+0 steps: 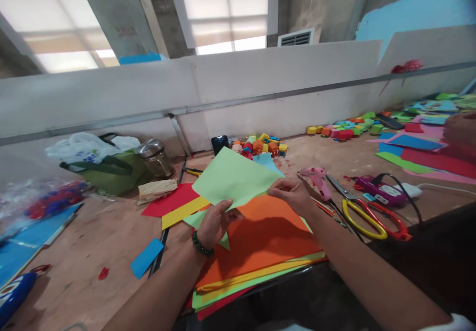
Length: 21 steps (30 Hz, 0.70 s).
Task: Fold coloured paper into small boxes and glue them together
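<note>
A light green paper sheet (234, 177) is held up between my hands. My left hand (219, 222), with a dark beaded bracelet (203, 246) at the wrist, pinches its lower edge. My right hand (292, 192) pinches its right corner. Below the hands, an orange sheet (260, 242) tops a stack of yellow, green and red sheets at the table's front edge. Another green piece (195, 219) lies partly under my left hand. Yellow (184, 213) and red (171, 199) pieces lie left of the held sheet.
Scissors (364, 219), a pink glue gun (318, 180) and a purple power strip (383, 191) lie right. A green bag (115, 172) and glass jar (156, 160) stand left. Small colored blocks (258, 146) sit behind the sheet. Another person's hand (461, 130) is at far right.
</note>
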{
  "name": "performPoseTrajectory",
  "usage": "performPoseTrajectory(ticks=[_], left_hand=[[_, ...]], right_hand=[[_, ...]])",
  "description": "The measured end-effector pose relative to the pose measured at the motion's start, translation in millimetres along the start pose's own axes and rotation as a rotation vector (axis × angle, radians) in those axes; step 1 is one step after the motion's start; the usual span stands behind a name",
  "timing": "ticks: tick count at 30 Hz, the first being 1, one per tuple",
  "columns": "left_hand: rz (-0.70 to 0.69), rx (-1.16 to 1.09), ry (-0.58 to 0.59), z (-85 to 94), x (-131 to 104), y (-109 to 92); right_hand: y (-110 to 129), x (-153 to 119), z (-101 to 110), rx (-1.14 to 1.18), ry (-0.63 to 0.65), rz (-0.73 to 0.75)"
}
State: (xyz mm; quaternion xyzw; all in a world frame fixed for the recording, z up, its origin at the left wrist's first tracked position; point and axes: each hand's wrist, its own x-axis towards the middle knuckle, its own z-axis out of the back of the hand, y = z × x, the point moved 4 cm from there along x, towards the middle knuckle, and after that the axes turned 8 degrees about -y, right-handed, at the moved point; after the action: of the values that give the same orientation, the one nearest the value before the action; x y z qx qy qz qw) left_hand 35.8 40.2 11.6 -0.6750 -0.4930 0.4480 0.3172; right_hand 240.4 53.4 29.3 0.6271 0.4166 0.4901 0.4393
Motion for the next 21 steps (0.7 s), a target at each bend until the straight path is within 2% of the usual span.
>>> performPoseTrajectory(ticks=[6, 8, 10, 14, 16, 18, 21], left_hand=[[0.009, 0.096, 0.101, 0.0, 2.1, 9.0], [0.001, 0.076, 0.116, -1.3, 1.7, 9.2], [-0.055, -0.035, 0.104, 0.5, 2.8, 0.7], [-0.181, -0.308, 0.106, 15.6, 12.7, -34.6], [-0.158, -0.323, 0.150, 23.9, 19.3, -48.1], [-0.092, -0.249, 0.185, 29.0, 22.9, -51.4], [0.055, -0.044, 0.262, 25.4, 18.4, -36.7]], right_hand=[[-3.3, 9.6, 11.8, 0.156, -0.276, -0.018], [-3.0, 11.2, 14.5, 0.188, -0.322, 0.022], [-2.4, 11.7, 15.7, 0.212, -0.317, 0.052], [-2.7, 10.4, 15.1, 0.222, -0.191, 0.030], [-2.7, 8.3, 12.1, 0.237, -0.066, -0.023], [-1.9, 4.8, 7.6, 0.242, 0.061, -0.093], [0.0, -0.4, 1.2, 0.166, 0.175, -0.149]])
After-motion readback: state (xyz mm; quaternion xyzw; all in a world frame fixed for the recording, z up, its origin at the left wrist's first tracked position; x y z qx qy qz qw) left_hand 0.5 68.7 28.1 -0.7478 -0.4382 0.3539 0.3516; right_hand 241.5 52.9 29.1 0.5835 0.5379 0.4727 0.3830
